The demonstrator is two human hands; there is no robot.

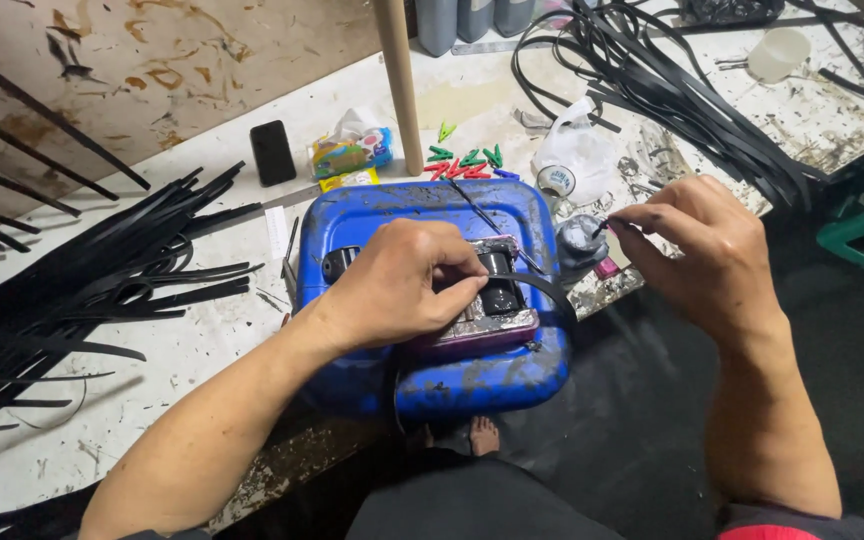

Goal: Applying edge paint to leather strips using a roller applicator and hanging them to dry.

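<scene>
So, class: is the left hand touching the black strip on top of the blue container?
Touching. The head view shows the left hand pinching the black strip against the block on the blue container.

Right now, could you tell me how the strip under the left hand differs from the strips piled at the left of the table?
The strip on the blue container is single and curves over its edge; the piled strips are many and lie mostly straight, fanned out. The left hand presses the one; nothing touches the pile. Both are thin, flat and black.
</scene>
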